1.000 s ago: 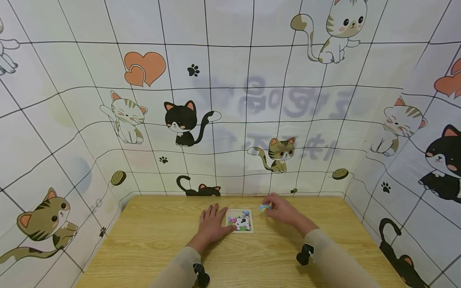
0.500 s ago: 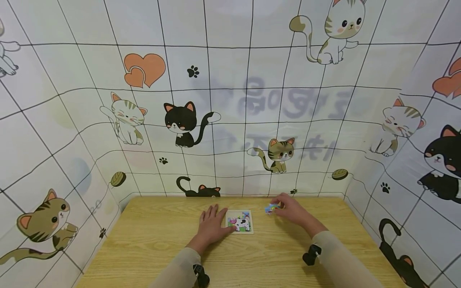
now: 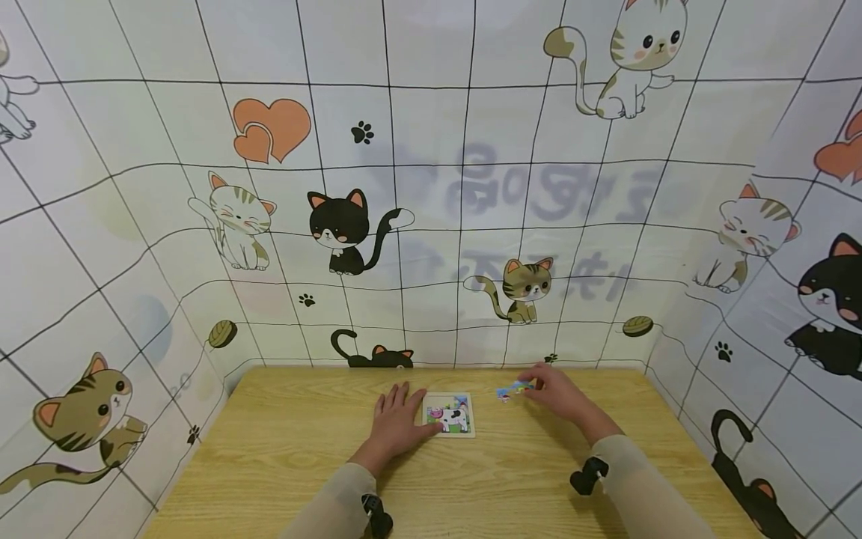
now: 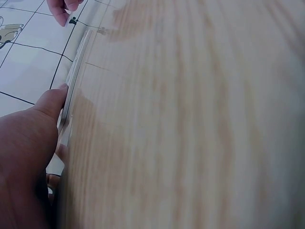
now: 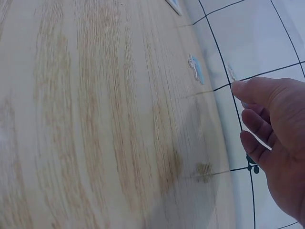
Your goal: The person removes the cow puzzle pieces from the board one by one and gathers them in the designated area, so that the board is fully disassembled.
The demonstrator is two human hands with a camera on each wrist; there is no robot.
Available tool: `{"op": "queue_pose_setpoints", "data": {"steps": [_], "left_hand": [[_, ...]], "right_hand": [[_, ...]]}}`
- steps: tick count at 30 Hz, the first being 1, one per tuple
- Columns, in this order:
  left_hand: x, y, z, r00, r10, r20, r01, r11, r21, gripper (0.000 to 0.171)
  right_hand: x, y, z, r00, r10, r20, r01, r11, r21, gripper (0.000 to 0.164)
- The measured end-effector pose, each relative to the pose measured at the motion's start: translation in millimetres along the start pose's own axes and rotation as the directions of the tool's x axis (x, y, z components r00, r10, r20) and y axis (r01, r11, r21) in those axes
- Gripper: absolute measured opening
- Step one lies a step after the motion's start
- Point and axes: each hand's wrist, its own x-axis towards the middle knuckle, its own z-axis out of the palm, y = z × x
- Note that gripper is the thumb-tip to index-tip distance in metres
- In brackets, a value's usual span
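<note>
A small square jigsaw puzzle (image 3: 455,421) with a cow picture lies on the table in a pale frame, partly filled. My left hand (image 3: 396,421) rests flat at its left side, fingers spread and thumb over its lower left edge. In the left wrist view, the left thumb (image 4: 55,101) touches the side of the board (image 4: 76,76). To the right of the board, my right hand (image 3: 554,391) pinches a small puzzle piece (image 5: 231,72) between thumb and fingers, just above the table. A loose blue puzzle piece (image 5: 196,69) lies on the table by these fingertips.
The wooden table (image 3: 303,449) ends at the back against a wall cloth (image 3: 431,299) printed with cats and grid lines. Black wrist cameras sit on the left sleeve (image 3: 337,498) and the right sleeve (image 3: 640,479).
My right hand has moved right, away from the board. One blue puzzle piece now lies on the table beside the fingertips while the hand holds another. My left hand has stayed in place.
</note>
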Motion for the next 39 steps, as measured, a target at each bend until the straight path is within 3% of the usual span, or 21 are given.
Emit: {"op": "queue_pose_setpoints", "data": {"steps": [15,29,39], "left_hand": [[2.0,-1.0,2.8,1.0,0.002,-0.005,-0.002,1.0,0.005,0.088],[1.4,-3.9,7.7,1.0,0.004,-0.004,-0.004,1.0,0.014,0.089],[0.8,-2.5,3.7,1.0,0.004,-0.005,-0.004,1.0,0.011,0.089]], "right_hand": [[3.1,18.6,8.0,0.991,0.131,-0.004,-0.131,0.991,0.019,0.026],[0.5,27.6,22.4,0.981,0.19,-0.036,-0.189,0.981,0.035,0.023],[3.1,30.3,24.3,0.98,0.199,-0.008,-0.199,0.98,0.021,0.021]]}}
